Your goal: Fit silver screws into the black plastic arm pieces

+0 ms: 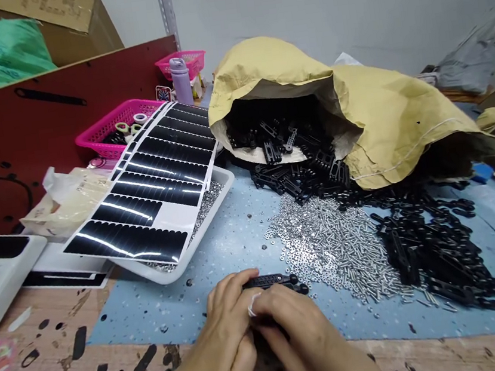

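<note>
My left hand (227, 332) is closed around a slim black plastic part (270, 280) with a patterned face and rounded ends, low over the blue mat. Against it, my right hand (299, 329) is curled with its fingers pressed together. Something small and white (254, 305) shows at the right index fingertip; whether it is a wrapping or a held bit, I cannot tell. What the right fingers grip is hidden. Just beyond the hands lies a heap of silver screws (359, 250) with small nuts (295, 228) beside it. Loose black plastic parts (435, 246) are piled to the right.
Yellow paper sacks (277, 61) spill black parts at the back. At left, a sheet of black stickers (152, 179) lies across a white tray (168, 273) of small metal pieces. Behind are a pink basket (92, 138), a purple bottle (181, 82) and a white device (2, 282).
</note>
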{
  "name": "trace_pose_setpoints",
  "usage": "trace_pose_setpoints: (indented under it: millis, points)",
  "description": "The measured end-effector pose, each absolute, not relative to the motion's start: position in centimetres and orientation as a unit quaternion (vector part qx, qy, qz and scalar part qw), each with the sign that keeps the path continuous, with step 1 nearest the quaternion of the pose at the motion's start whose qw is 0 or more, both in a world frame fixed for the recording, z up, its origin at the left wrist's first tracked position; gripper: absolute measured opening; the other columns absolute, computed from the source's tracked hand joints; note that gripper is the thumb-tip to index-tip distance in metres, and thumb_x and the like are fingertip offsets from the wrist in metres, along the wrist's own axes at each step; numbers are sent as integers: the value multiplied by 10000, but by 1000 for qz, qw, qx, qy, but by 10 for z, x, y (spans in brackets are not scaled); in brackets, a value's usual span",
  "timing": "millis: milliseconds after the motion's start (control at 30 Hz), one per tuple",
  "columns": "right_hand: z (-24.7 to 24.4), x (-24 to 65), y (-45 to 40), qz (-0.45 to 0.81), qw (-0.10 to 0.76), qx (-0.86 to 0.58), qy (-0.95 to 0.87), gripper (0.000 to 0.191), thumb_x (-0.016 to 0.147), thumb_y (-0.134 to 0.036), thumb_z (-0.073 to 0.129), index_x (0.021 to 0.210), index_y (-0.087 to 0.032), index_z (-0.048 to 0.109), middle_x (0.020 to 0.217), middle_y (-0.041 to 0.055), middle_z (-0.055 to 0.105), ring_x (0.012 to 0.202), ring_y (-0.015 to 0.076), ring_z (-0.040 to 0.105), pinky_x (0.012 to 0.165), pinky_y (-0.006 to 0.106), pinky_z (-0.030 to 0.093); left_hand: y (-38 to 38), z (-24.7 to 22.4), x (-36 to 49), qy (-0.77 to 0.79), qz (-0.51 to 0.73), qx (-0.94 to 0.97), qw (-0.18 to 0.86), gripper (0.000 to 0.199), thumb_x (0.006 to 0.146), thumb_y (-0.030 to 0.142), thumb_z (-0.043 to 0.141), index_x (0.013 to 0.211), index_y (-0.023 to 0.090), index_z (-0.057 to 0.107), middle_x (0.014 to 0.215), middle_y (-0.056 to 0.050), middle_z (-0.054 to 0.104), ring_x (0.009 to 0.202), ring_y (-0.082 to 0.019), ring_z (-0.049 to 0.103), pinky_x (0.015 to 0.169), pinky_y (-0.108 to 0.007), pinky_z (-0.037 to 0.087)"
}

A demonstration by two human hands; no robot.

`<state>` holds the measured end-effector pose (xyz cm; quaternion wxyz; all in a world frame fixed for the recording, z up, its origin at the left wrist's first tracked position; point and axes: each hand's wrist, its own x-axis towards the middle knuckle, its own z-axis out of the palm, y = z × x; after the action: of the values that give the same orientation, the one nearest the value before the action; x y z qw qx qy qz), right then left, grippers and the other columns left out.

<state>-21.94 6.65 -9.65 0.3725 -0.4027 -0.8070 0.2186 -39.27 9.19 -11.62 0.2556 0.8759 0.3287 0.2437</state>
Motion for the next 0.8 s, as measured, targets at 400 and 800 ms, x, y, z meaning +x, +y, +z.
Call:
trace_pose_setpoints:
  millis: [400,800]
  points:
    - [-119,-197,99,436,393,-615,-526,242,795,-389,558,798,-152,607,573,7,554,494,119,526,464,223,413,96,-134,-405,366,192,909,55,563,859,128,426,1408,223,340,1399,-9,420,1259,-267,321,989,-492,193]
    - [-120,-203,103,396,358,-646,-546,220,806,-350,541,751,-153,621,501,6,549,451,124,510,459,225,400,95,-134,-406,353,201,913,39,602,812,103,449,1398,215,376,1391,-22,438,1237,-270,378,986,-447,182]
